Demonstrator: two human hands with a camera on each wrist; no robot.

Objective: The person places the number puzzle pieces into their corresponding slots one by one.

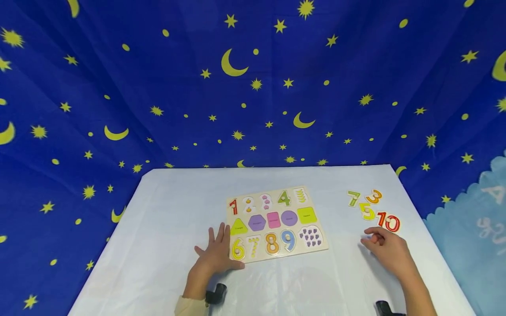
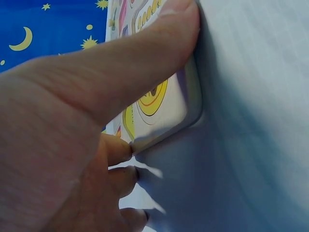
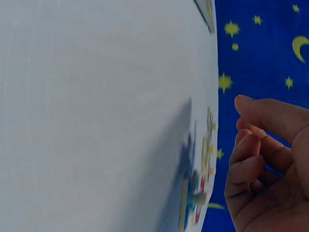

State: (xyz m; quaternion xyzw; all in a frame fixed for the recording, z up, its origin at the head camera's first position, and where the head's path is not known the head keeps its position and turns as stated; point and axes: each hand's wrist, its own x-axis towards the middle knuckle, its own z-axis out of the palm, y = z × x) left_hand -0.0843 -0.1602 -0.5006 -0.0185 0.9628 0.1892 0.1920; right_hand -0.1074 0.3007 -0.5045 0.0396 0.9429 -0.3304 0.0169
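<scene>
In the head view a wooden number puzzle board (image 1: 277,224) lies slightly turned on the table. Pieces 1, 4, 6, 8 and 9 sit in it; other recesses show printed pictures. My left hand (image 1: 216,253) rests at its near left corner, fingers spread along the side; in the left wrist view the thumb (image 2: 145,58) lies over the board's edge. My right hand (image 1: 389,250) hovers just nearer than the number 10 piece (image 1: 388,222), fingers loosely bent, holding nothing visible. Beyond lie the 5 piece (image 1: 367,211), 7 piece (image 1: 353,198) and 3 piece (image 1: 374,196).
A white cover spreads over the table (image 1: 174,206). Behind it hangs a blue cloth (image 1: 269,109) with yellow moons and stars. A light blue panel (image 1: 474,245) stands at the right. Low in the right wrist view, a blue piece (image 3: 184,205) shows nearly edge-on.
</scene>
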